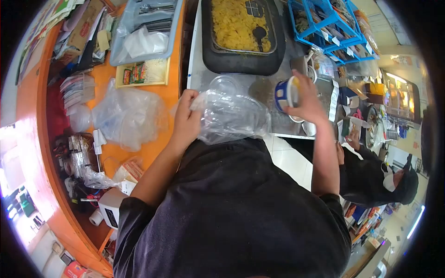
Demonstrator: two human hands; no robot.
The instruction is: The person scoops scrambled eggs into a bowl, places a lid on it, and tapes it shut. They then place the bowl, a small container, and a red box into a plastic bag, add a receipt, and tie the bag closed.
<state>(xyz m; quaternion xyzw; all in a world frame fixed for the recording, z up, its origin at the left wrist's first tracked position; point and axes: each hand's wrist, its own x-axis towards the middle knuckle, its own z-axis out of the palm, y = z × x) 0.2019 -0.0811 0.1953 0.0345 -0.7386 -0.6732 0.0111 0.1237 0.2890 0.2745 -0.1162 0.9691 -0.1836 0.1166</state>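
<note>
My left hand [186, 113] is closed on the edge of a clear plastic bag [234, 116], which spreads across the front of the metal counter before my body. A round clear plastic lid or container [225, 85] shows at the bag's far side. My right hand [309, 99] is curled round the rim of a blue and white tub [281, 96], thumb on the near side and fingers on the far side. The tub is tilted, and its contents are mostly hidden by the hand. Past it stands a metal-coloured container [299, 65].
A glass-walled tray of yellow rice [241, 28], with a black spoon [260, 34] in it, sits at the back. Blue baskets [331, 28] stand right of it. Plastic bags [132, 116] and a cutlery bin [116, 51] lie on the orange shelf. A co-worker [371, 178] is at right.
</note>
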